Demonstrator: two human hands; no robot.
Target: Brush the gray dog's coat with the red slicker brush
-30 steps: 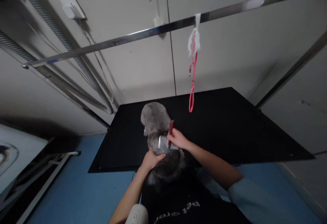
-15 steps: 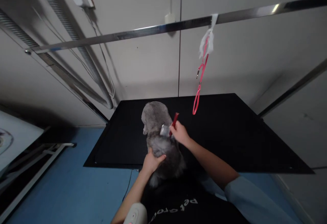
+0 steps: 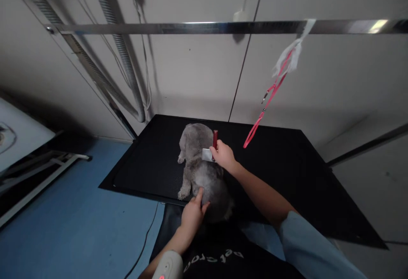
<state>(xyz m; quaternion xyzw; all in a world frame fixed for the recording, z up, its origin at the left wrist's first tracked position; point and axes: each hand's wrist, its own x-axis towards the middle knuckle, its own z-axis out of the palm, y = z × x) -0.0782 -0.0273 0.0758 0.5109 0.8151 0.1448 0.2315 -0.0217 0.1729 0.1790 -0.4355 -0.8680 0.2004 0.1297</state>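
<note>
A small grey dog, short-coated, is on the black tabletop with its back to me and its head at the far end. My right hand is closed round the red handle of a slicker brush. The brush's pale rectangular head lies against the fur of the dog's upper back. Against the dog's rear flank, my left hand has its forefinger and thumb stretched apart; its other fingers are mostly hidden.
A chrome bar crosses above the table. From it hangs a pink leash loop tied with white cloth. Grey ribbed hoses run down the wall at left. A white rounded device is by my left forearm.
The brush has moved slightly up the dog's back, its head now flatter to view. My left hand has shifted down the flank, its forefinger straightening. The camera view has tilted and turned.
</note>
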